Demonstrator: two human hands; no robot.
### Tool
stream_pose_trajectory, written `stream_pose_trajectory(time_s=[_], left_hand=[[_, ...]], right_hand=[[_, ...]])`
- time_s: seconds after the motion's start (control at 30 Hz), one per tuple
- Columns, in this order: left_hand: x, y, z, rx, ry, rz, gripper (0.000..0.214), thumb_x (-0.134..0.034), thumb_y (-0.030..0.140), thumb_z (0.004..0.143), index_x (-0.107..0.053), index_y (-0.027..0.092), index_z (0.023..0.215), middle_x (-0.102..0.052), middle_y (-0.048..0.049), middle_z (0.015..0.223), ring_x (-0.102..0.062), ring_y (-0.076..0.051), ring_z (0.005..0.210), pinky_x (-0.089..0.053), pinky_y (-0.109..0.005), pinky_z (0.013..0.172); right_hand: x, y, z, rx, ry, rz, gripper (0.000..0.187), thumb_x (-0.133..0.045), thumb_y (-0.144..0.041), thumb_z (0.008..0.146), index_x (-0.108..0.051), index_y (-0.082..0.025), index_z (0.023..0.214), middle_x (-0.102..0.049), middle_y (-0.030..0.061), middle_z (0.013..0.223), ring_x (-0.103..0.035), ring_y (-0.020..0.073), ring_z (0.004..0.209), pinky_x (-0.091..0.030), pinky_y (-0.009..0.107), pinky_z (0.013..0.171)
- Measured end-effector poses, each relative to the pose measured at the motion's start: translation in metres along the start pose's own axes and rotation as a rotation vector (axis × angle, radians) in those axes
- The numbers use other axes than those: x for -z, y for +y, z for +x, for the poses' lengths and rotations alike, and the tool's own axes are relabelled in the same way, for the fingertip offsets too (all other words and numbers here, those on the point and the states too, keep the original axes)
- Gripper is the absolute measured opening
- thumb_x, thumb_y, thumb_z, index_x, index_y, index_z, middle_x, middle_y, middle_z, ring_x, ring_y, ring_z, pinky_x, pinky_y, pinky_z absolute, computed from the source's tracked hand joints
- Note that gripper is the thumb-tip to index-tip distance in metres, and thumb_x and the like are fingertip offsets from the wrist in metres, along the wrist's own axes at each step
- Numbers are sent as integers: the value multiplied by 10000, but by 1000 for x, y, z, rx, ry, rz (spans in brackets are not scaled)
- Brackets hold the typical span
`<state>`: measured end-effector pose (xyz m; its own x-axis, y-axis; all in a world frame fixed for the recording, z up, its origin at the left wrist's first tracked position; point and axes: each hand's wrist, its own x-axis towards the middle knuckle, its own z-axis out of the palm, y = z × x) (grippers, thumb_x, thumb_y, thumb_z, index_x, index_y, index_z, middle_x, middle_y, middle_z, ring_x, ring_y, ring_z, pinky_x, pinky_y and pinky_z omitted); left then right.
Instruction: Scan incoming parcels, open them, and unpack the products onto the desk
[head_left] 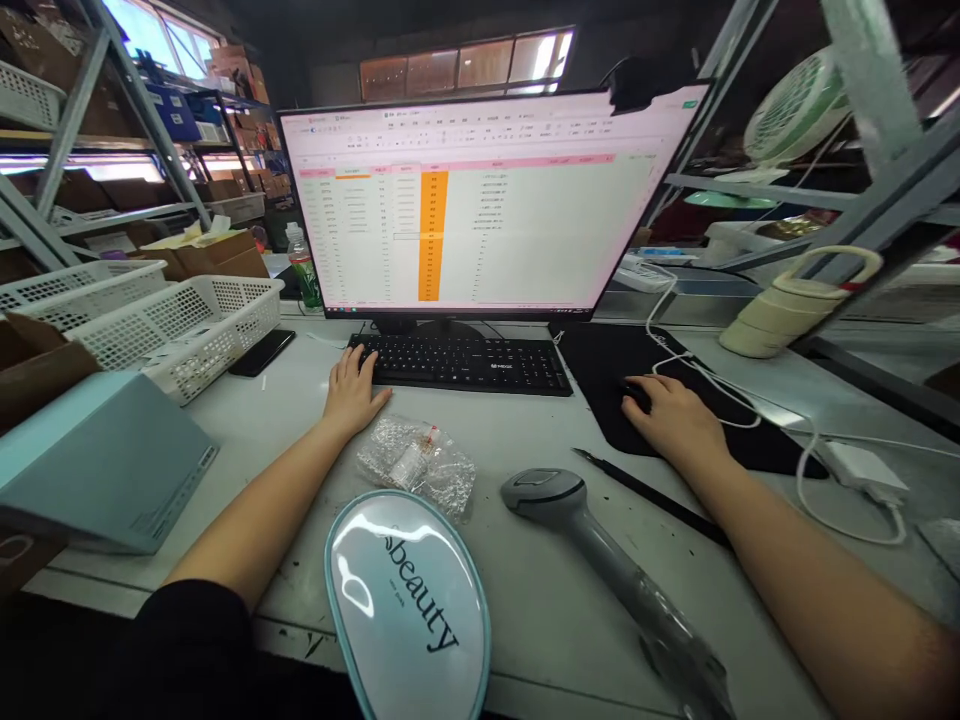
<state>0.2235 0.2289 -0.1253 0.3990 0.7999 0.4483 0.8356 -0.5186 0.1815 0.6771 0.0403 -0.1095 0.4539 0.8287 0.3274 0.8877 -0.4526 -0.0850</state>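
Observation:
My left hand (352, 385) rests flat on the table with its fingers stretched onto the left end of the black keyboard (469, 362). My right hand (675, 415) lies curled over a black mouse (634, 393) on the black mouse pad (622, 365). The monitor (480, 200) behind the keyboard shows a spreadsheet with an orange column. Between my forearms lie a small bubble-wrapped packet (416, 465), a grey barcode scanner (600, 560) and an oval pale-blue case printed "beauty" (409, 600).
White mesh baskets (187, 320) and a black phone (261, 352) sit at the left, with a pale-blue box (97, 460) nearer me. A black pen (645, 492) lies by my right forearm. White cables (817, 470), tape rolls (780, 315) and metal shelving (862, 200) stand at the right.

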Motion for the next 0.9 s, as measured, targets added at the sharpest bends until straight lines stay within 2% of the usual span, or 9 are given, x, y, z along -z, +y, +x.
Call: stream_pose_trajectory(time_s=[0.13, 0.23, 0.37, 0.47, 0.57, 0.7, 0.77, 0.9], left_hand=[[2, -2, 3, 71, -42, -98, 826, -652, 428, 908, -282, 147, 1591, -199, -175, 1679, -222, -366, 1546, -294, -518, 1250], [4, -1, 4, 103, -91, -84, 884, -675, 481, 897, -256, 156, 1604, -151, -163, 1695, -232, -374, 1536, -341, -512, 1226], [5, 6, 6, 23, -107, 26, 868, -696, 578, 879, -357, 168, 1565, -134, -149, 1705, -284, -390, 1502, -351, -530, 1211], [4, 13, 7, -33, -154, 99, 788, -653, 660, 887, -444, 243, 1522, -101, -125, 1717, -295, -415, 1491, -365, -616, 1168], [3, 17, 6, -41, -190, 110, 710, -613, 690, 899, -517, 281, 1473, -86, -119, 1721, -232, -429, 1526, -340, -673, 1158], [3, 17, 2, -58, -114, 68, 753, -599, 664, 924, -421, 280, 1547, -84, -131, 1721, -101, -387, 1579, -217, -687, 1218], [3, 17, 1, -78, -75, 49, 763, -596, 627, 944, -364, 272, 1578, -104, -136, 1717, -103, -361, 1584, -187, -665, 1239], [1, 16, -1, -96, -84, 30, 706, -595, 555, 971, -383, 242, 1566, -144, -153, 1708, -149, -344, 1579, -202, -626, 1251]], right_hand=[[0, -2, 1, -17, -7, -8, 522, -380, -440, 1014, -601, -149, 1388, -553, 183, 1450, -568, 344, 1246, -488, 458, 1008], [-2, -2, 3, -53, -39, -15, 533, -379, -461, 1002, -607, -179, 1394, -551, 159, 1461, -567, 354, 1250, -502, 475, 987], [-4, -1, 5, -48, -34, -7, 534, -385, -454, 998, -610, -176, 1394, -554, 162, 1456, -564, 362, 1258, -497, 492, 1007], [-4, 0, 4, -39, -23, -9, 526, -400, -439, 1001, -609, -163, 1397, -554, 170, 1456, -564, 364, 1263, -492, 496, 1028], [-4, 0, 3, -32, -8, -19, 518, -405, -427, 1006, -617, -149, 1388, -549, 179, 1463, -573, 369, 1252, -497, 504, 1026], [-6, 1, 4, -27, 6, -27, 500, -417, -414, 1004, -621, -159, 1383, -557, 163, 1457, -586, 365, 1239, -510, 501, 1012], [-7, 3, 4, -26, 16, -27, 494, -421, -408, 1003, -620, -162, 1383, -558, 159, 1456, -589, 360, 1240, -510, 493, 1016], [-9, 5, 5, -20, 39, -16, 494, -420, -402, 1005, -619, -154, 1384, -554, 170, 1458, -593, 362, 1238, -511, 485, 1013]])
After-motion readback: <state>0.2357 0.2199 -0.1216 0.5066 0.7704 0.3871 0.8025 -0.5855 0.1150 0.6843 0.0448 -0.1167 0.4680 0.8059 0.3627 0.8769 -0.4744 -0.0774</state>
